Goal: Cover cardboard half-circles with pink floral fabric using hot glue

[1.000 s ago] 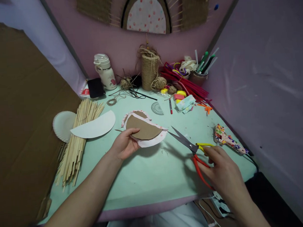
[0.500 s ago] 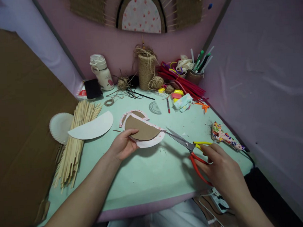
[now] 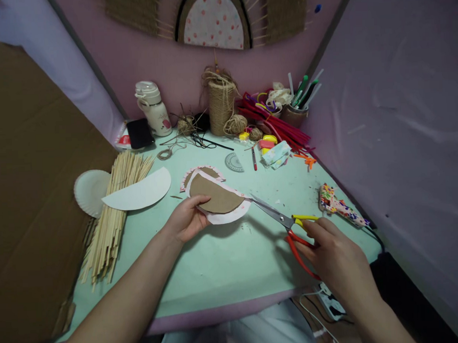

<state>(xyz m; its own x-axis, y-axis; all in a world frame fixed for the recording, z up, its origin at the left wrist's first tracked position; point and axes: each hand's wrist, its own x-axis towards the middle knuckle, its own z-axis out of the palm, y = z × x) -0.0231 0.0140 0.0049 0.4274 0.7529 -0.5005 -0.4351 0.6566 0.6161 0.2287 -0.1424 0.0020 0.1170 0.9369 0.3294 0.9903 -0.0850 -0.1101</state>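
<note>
My left hand (image 3: 191,217) pinches a brown cardboard half-circle (image 3: 216,193) by its lower left edge, thumb on top. White paper with pink dots (image 3: 230,216) shows as a border around the cardboard. In my right hand (image 3: 335,248) are scissors (image 3: 281,217) with one red and one yellow handle. Their blade tips meet the right corner of the paper border, the blades only slightly apart. Behind the held piece, a second cardboard half-circle (image 3: 203,172) with a snipped, folded dotted edge lies on the table, partly hidden.
At left, a white paper half-circle (image 3: 139,192) lies across a bundle of wooden sticks (image 3: 111,235) beside a paper plate (image 3: 89,191). A protractor (image 3: 234,162), red pen (image 3: 254,159) and patterned glue gun (image 3: 341,207) lie farther right. Twine (image 3: 221,106) and a bottle (image 3: 154,109) stand at the back.
The scissor blades have closed a little at the corner of the paper border. Both hands stay almost in place.
</note>
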